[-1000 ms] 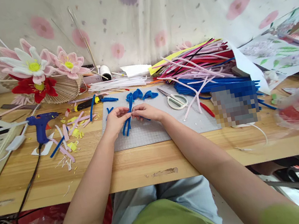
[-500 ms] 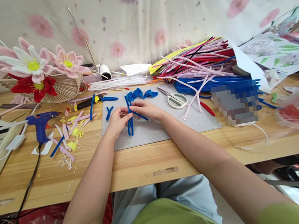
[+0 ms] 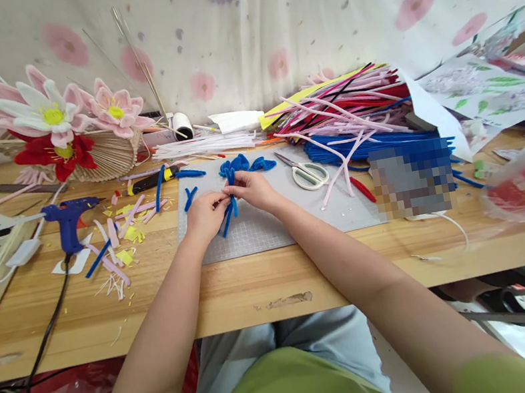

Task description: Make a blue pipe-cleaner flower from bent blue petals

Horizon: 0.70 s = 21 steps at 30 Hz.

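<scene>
Both hands pinch one bundle of blue pipe cleaners (image 3: pixel 228 206) just above the grey mat (image 3: pixel 268 226): left hand (image 3: pixel 204 213) grip steadies the stems, right hand (image 3: pixel 253 188) grip closes at the top, likely twisting. Fingertips hide the joint. Scissors (image 3: pixel 306 172) lie near; desk (image 3: pixel 238 289) edge below.

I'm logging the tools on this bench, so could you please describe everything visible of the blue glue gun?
The blue glue gun looks like plastic, with a pistol body, its nozzle pointing right and an orange tip. It stands on the wooden table, left of the grey mat, amid pink and yellow scraps. A black cord runs from its handle toward the table's front edge. No hand touches it.
</scene>
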Each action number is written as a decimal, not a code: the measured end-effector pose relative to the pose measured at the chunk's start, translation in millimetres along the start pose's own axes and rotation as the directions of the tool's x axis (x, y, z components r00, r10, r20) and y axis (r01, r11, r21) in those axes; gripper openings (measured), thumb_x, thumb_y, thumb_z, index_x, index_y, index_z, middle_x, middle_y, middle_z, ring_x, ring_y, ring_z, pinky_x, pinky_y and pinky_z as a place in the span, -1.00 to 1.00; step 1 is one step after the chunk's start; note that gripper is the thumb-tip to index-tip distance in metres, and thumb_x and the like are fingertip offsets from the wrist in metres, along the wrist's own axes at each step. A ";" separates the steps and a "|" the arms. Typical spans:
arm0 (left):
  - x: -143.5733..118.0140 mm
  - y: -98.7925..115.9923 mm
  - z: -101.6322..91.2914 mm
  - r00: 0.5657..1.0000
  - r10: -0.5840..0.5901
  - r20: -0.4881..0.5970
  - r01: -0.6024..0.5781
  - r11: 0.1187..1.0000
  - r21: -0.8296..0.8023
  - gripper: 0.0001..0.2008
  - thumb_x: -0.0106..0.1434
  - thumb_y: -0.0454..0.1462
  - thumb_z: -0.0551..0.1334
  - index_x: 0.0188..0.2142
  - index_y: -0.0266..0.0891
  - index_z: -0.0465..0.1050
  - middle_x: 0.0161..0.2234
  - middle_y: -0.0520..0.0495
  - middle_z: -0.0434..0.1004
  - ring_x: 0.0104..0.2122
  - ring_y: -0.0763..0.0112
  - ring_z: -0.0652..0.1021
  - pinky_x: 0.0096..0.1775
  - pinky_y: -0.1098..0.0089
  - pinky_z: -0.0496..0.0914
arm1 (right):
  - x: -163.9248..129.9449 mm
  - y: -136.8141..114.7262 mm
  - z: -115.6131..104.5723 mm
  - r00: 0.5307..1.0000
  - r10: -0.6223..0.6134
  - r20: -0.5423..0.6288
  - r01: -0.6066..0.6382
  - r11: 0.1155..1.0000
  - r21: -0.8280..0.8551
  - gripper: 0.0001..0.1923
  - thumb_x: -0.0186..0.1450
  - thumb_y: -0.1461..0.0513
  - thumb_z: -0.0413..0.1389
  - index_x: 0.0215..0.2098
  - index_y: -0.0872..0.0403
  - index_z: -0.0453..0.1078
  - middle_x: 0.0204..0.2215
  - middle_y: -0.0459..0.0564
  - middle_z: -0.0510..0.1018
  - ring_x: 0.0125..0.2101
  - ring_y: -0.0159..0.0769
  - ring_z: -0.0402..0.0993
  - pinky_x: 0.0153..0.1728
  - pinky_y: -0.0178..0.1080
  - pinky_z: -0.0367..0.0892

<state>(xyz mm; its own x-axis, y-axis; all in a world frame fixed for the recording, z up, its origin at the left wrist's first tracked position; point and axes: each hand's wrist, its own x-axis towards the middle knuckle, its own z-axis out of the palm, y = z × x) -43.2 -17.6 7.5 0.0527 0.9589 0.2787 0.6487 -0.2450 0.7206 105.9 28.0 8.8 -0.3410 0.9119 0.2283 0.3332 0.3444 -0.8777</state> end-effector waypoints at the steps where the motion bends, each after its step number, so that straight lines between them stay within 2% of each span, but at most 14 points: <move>1: -0.2 -0.3 0.9 1.000 0.016 0.010 -0.016 1.000 -0.023 -0.84 0.10 -0.25 0.18 -0.41 -0.20 0.55 -0.36 -0.06 0.56 -0.35 0.34 0.49 -0.29 0.36 0.31 | -0.1 -0.5 -0.5 1.000 0.001 0.005 -0.001 1.000 0.005 -0.75 0.10 0.10 0.13 -0.53 0.13 0.27 -0.63 -0.17 0.32 -0.56 -0.46 0.23 -0.51 -0.36 0.11; 3: 0.0 -1.6 4.3 0.999 0.010 0.031 -0.007 0.993 -0.116 -0.82 0.11 -0.24 0.17 -0.39 -0.22 0.54 -0.36 -0.07 0.56 -0.36 0.36 0.49 -0.29 0.37 0.32 | 0.0 -0.7 -2.1 1.000 0.019 0.019 -0.020 0.999 0.047 -0.73 0.09 0.09 0.13 -0.56 0.12 0.22 -0.64 -0.17 0.30 -0.58 -0.46 0.21 -0.52 -0.36 0.10; 6: 0.2 -2.3 10.1 0.997 -0.051 0.063 0.067 0.958 -0.280 -0.79 0.09 -0.19 0.20 -0.36 -0.26 0.54 -0.40 -0.06 0.56 -0.41 0.40 0.48 -0.33 0.39 0.33 | 0.3 0.3 -3.6 0.999 0.034 0.037 -0.039 0.988 0.148 -0.70 0.08 0.06 0.13 -0.55 0.11 0.20 -0.65 -0.19 0.27 -0.58 -0.47 0.20 -0.52 -0.35 0.10; 10: -1.2 1.1 14.1 0.988 -0.135 0.077 0.154 0.909 -0.388 -0.77 0.02 -0.14 0.25 -0.46 -0.28 0.52 -0.54 -0.01 0.48 -0.53 0.47 0.40 -0.44 0.44 0.28 | 0.6 3.0 0.8 0.998 -0.024 0.052 0.015 0.984 0.176 -0.65 0.08 0.01 0.12 -0.57 0.10 0.16 -0.65 -0.20 0.22 -0.55 -0.47 0.17 -0.51 -0.36 0.08; 13: -1.3 0.9 14.8 0.980 -0.199 0.032 0.195 0.895 -0.402 -0.79 -0.01 -0.15 0.25 -0.52 -0.28 0.48 -0.60 0.04 0.41 -0.57 0.52 0.35 -0.49 0.47 0.23 | 0.4 4.7 5.8 0.999 -0.037 0.033 0.032 0.990 0.135 -0.67 0.10 0.01 0.11 -0.53 0.11 0.21 -0.64 -0.20 0.23 -0.53 -0.46 0.16 -0.50 -0.36 0.08; 15: 0.0 -2.0 14.7 0.967 -0.252 -0.037 0.215 0.888 -0.406 -0.80 -0.02 -0.15 0.25 -0.52 -0.28 0.46 -0.62 0.06 0.38 -0.58 0.53 0.33 -0.50 0.48 0.21 | -0.5 4.4 7.0 1.000 0.001 0.027 -0.004 0.991 0.132 -0.68 0.09 0.02 0.13 -0.46 0.11 0.25 -0.62 -0.19 0.27 -0.54 -0.47 0.18 -0.52 -0.37 0.09; 18: 3.2 -6.7 13.9 0.938 -0.320 -0.133 0.235 0.869 -0.434 -0.83 -0.04 -0.17 0.24 -0.53 -0.26 0.44 -0.63 0.08 0.35 -0.60 0.55 0.31 -0.53 0.49 0.19 | -3.1 1.3 4.9 0.985 0.066 0.162 -0.096 0.978 0.183 -0.70 0.08 0.05 0.15 -0.47 0.11 0.24 -0.64 -0.19 0.30 -0.60 -0.49 0.20 -0.58 -0.39 0.10; 21: 5.3 -5.7 12.1 0.909 -0.397 -0.126 0.281 0.808 -0.519 -0.88 -0.07 -0.23 0.24 -0.57 -0.24 0.37 -0.66 0.12 0.30 -0.63 0.58 0.28 -0.56 0.51 0.17 | -5.8 -2.8 1.8 0.943 0.111 0.314 -0.182 0.961 0.207 -0.78 0.13 0.16 0.12 -0.52 0.10 0.20 -0.71 -0.22 0.26 -0.69 -0.51 0.16 -0.65 -0.40 0.08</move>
<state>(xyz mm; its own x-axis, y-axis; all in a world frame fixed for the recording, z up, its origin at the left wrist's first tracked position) -37.4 -9.4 -2.8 -0.3051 0.9511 0.0474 0.1447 -0.0029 0.9895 105.4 21.3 9.2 -0.5607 0.8279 -0.0146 0.2004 0.1186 -0.9725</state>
